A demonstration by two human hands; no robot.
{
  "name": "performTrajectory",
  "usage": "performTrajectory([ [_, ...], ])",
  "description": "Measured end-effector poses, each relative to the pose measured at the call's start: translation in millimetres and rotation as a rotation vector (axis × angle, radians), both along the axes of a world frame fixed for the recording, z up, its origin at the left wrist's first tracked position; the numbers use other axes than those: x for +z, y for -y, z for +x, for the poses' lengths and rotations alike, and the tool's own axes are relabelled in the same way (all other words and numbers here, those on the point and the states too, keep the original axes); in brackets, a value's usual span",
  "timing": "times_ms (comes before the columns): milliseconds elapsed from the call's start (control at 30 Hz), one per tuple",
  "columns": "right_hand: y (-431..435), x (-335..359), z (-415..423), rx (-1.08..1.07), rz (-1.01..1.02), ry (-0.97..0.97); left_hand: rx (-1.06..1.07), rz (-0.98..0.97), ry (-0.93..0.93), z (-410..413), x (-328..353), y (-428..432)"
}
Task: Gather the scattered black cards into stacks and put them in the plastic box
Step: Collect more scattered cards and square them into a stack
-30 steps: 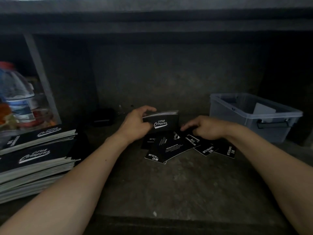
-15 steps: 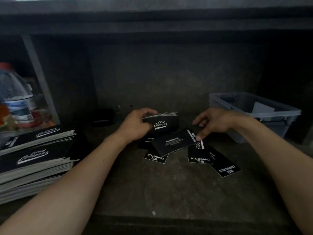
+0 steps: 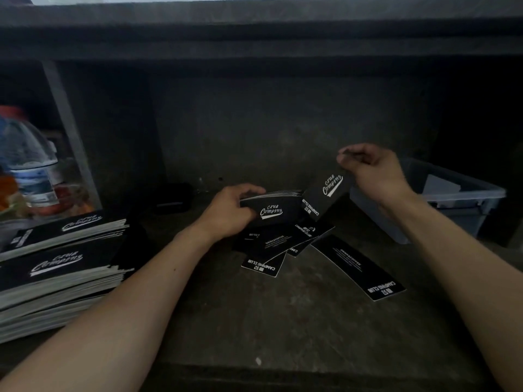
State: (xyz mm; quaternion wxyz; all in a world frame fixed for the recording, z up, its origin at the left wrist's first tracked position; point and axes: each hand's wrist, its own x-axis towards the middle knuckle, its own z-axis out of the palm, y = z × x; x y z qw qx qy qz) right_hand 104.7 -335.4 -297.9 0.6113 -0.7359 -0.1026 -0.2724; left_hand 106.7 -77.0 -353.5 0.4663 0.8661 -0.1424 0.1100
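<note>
Two hands are at work here. Our left hand [image 3: 232, 212] curls round one small stack of black cards [image 3: 273, 212], with the thumb on top, and holds it just above the table [image 3: 254, 321]. Our right hand [image 3: 373, 172] is lifted higher, with the wrist bent. It pinches one single card [image 3: 325, 195] by its top end between thumb and fingers. That card hangs down tilted. Its low end is just beside the stack in our left hand, and we cannot tell if they touch.

Under the left hand a loose heap of cards [image 3: 278, 243] lies on the table. We count about five in it, but they lie over each other, so we cannot be sure. One lone card [image 3: 358, 265] lies flat just to the right of the heap, and its near end points toward us.

One plastic box [image 3: 469, 205] stands on the right, behind our right wrist. It is open on top. Inside we see one pale flat thing [image 3: 441, 185], and we cannot tell what it is.

On the left are two tall stacks [image 3: 56, 264] of black cards with the same white writing, one behind the other. One bottle [image 3: 31, 171] with a red cap stands behind them, and it looks blurry. One small dark thing [image 3: 172, 199] sits at the back of the table. We cannot tell what that is either.
</note>
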Motion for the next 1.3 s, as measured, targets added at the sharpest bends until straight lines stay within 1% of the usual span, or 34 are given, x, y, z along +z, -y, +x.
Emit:
performTrajectory([
  [67,-3,-5,2,0.023,-0.103,0.048,0.005,0.011,-0.006,0,0,0],
  [133,-8,-9,1,0.076,-0.12,0.006,0.008,0.015,-0.021,1,0,0],
  [267,-20,-11,-3,0.109,0.059,-0.061,0.023,0.017,-0.043,0,-1,-1],
  [367,-23,-12,-7,0.045,0.164,-0.022,0.024,0.01,-0.039,-1,0,0],
  [567,-26,-9,-14,-0.057,0.294,0.047,0.021,0.006,-0.036,1,-1,-1],
  [667,-26,-8,-15,-0.127,0.313,0.054,0.031,-0.01,-0.027,1,-1,-1],
  [733,-24,-7,-17,-0.168,0.333,0.094,0.039,-0.007,-0.017,1,-1,0],
  [800,-24,-7,-18,-0.154,0.352,0.107,0.039,-0.005,-0.012,1,-1,0],
  [867,-25,-11,-15,-0.095,0.335,0.058,0.039,0.001,-0.013,0,-1,0],
  [933,-28,-21,-8,-0.045,0.25,-0.013,0.035,0.019,-0.012,1,0,-1],
  [1033,-30,-39,3,-0.027,0.064,-0.128,0.03,0.021,-0.021,0,1,0],
  [1100,-28,-47,9,0.023,-0.026,-0.199,0.027,0.043,0.02,0,-1,0],
  [1133,-27,-49,11,0.032,-0.115,-0.227,0.027,0.063,0.048,1,-2,0],
  [1167,-25,-50,13,0.01,-0.247,-0.246,0.029,0.072,0.067,2,-2,0],
  [1233,-24,-46,11,-0.034,-0.497,-0.258,0.043,0.045,0.062,4,-3,0],
  [1267,-25,-43,6,0.019,-0.577,-0.255,0.057,0.022,0.055,4,-3,1],
  [1300,-27,-41,1,0.129,-0.637,-0.242,0.068,0.007,0.051,5,-2,1],
])
